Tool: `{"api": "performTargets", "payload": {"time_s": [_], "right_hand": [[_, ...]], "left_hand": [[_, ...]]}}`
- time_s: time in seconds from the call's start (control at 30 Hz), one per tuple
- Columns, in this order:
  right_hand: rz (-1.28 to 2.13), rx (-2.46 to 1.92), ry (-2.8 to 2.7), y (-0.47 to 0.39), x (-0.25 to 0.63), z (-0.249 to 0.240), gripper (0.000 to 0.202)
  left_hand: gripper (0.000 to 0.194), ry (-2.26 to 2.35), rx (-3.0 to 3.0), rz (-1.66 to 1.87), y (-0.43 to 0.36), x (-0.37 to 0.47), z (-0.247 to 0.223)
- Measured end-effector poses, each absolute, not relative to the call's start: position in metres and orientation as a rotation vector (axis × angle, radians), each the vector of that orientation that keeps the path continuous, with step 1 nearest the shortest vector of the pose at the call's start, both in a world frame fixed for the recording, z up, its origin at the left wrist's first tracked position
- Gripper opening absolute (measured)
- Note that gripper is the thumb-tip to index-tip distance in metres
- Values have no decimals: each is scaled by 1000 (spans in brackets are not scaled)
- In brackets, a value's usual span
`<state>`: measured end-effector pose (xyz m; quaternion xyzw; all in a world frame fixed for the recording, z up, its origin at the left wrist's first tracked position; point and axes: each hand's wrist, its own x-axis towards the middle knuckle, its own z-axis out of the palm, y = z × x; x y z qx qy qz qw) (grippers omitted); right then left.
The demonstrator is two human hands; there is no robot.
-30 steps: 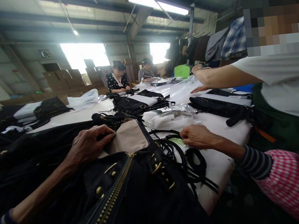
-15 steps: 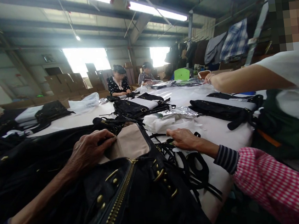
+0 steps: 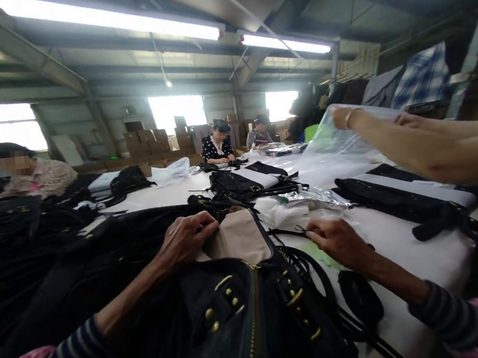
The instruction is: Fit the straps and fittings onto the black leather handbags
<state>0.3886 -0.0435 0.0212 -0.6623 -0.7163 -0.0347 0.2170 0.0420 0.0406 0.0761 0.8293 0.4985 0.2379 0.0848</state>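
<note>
A large black bag (image 3: pixel 222 340) with a brass zipper (image 3: pixel 253 325), buckles and studs lies before me. Its mouth is open, showing beige lining (image 3: pixel 245 235). My left hand (image 3: pixel 188 238) is closed at the lining's left edge, thumb and fingers pinching the bag there. To the right of the bag, my right hand (image 3: pixel 339 242) is closed on a thin black strap (image 3: pixel 285 231). A small, shiny, fork-like metal piece shows at its fingertips; its kind is unclear. Several loose black straps (image 3: pixel 317 276) lie beneath and beside this hand.
More black bags (image 3: pixel 407 192) with pale wraps lie on the white table (image 3: pixel 435 255). Crumpled white packing (image 3: pixel 279 212) lies beyond my hands. At right, a co-worker's arms (image 3: pixel 414 138) hold up a clear plastic bag (image 3: pixel 337 134). Other people sit around the table.
My right hand has lifted from among the loose straps and now holds one strap's end. My view has swung left. The co-worker at right now holds up clear plastic.
</note>
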Motion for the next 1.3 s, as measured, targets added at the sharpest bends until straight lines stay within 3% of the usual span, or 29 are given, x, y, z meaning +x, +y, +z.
{"api": "performTargets", "payload": {"time_s": [0.23,0.53,1.3], "right_hand": [[-53,-1440,-2042,-60,342,83,23],[45,-1458,-2470,-32,268,129,23],[57,-1479,-2525,-36,256,135,27]], "left_hand": [[22,1430,2313,734,46,41,89],[21,1410,2251,775,49,35,84],[23,1397,2252,796,45,34,86]]}}
